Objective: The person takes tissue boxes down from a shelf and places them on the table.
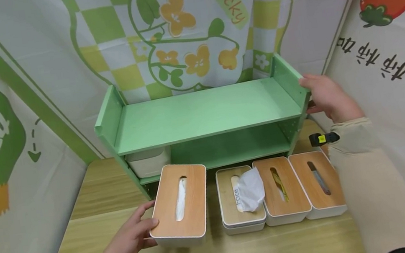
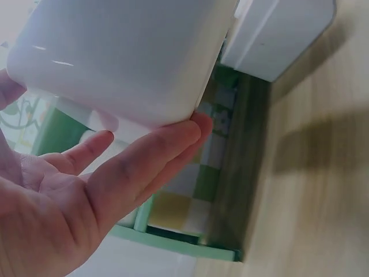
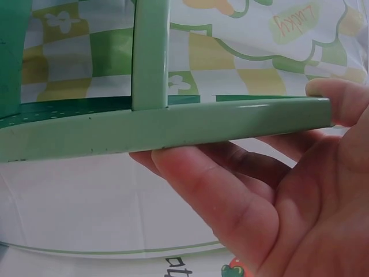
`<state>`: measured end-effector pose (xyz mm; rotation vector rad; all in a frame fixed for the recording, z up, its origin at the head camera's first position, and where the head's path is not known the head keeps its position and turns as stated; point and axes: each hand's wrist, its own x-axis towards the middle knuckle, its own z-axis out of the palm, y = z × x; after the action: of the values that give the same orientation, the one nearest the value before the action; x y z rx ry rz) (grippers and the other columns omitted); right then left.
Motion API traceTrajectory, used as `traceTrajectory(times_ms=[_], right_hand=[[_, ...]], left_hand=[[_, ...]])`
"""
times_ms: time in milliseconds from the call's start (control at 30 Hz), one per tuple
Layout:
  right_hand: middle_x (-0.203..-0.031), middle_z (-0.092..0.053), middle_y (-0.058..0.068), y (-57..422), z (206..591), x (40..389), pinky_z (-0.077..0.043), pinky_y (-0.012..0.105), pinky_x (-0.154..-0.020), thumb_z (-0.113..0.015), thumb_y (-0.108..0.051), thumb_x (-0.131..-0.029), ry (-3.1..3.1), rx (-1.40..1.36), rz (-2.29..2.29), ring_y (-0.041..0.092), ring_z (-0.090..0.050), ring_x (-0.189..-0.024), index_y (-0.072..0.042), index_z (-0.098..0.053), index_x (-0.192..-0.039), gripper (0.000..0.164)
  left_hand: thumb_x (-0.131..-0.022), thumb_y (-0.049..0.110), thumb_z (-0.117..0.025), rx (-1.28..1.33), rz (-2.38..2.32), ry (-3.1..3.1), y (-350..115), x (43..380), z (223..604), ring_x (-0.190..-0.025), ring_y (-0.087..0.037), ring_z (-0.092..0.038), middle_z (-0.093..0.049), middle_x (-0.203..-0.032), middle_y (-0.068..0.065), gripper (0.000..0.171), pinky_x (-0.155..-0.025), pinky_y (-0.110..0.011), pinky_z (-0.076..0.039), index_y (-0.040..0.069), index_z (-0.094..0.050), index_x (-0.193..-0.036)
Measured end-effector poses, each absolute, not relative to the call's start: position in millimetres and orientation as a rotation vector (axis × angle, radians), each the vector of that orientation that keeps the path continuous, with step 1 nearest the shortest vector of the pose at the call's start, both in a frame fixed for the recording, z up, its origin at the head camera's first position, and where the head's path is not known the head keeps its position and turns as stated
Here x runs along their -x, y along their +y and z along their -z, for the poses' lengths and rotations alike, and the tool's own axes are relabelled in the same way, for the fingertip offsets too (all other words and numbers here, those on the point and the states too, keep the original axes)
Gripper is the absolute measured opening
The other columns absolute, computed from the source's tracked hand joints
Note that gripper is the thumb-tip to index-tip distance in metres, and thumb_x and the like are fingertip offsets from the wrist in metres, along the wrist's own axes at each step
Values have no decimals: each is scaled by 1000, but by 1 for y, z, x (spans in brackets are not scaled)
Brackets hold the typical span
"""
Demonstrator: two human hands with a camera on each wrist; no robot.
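My left hand holds a tissue box with a wood-look lid and white body by its left side. White tissue shows in the lid's slot. In the left wrist view, fingers lie against the underside of the white box, which is raised off the table. Over on the right, my right hand grips the right side panel of a green two-tier shelf. The right wrist view shows fingers and thumb on both faces of the panel edge.
A row of boxes stands before the shelf: one with a "Face" lid and protruding tissue, another with a yellow item in its slot, a third with a grey item. A white container sits on the lower tier's left. Printed cloth surrounds the wooden table.
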<state>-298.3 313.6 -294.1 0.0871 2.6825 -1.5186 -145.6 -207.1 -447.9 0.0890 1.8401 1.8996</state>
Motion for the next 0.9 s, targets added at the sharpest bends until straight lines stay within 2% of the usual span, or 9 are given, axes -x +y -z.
traceTrajectory(times_ms=[267, 500, 733, 900], right_hand=[[-138, -46, 23, 313, 292, 298, -55, 44, -86, -28, -52, -106, 2686, -103, 1508, 39, -62, -107, -11, -21, -160, 68], [-136, -47, 24, 312, 290, 296, -56, 42, -83, -29, -52, -106, 2694, -104, 1513, 39, -63, -103, -11, -20, -160, 69], [-137, -47, 21, 312, 290, 297, -56, 41, -82, -29, -53, -106, 2702, -120, 1514, 38, -61, -107, -13, -21, -160, 68], [-138, -47, 21, 313, 291, 299, -56, 39, -80, -29, -52, -106, 2691, -125, 1520, 36, -62, -106, -14, -20, -160, 67]], left_hand=[[-101, 20, -52, 18, -1828, 1849, -208, 141, 470, -87, -28, -68, -69, -98, -15, 66, -75, -41, -56, 1, -17, -154], [-101, 23, -56, 107, -1770, 1881, -204, 143, 498, -80, -24, -66, -69, -89, -14, 67, -72, -39, -54, 1, -19, -153], [-99, 16, -60, 102, -1866, 1800, -201, 153, 514, -86, -25, -67, -69, -96, -16, 70, -74, -37, -53, 2, -17, -152], [-97, 16, -63, 120, -1884, 1776, -197, 157, 519, -85, -24, -68, -70, -94, -18, 72, -73, -36, -53, 2, -16, -151]])
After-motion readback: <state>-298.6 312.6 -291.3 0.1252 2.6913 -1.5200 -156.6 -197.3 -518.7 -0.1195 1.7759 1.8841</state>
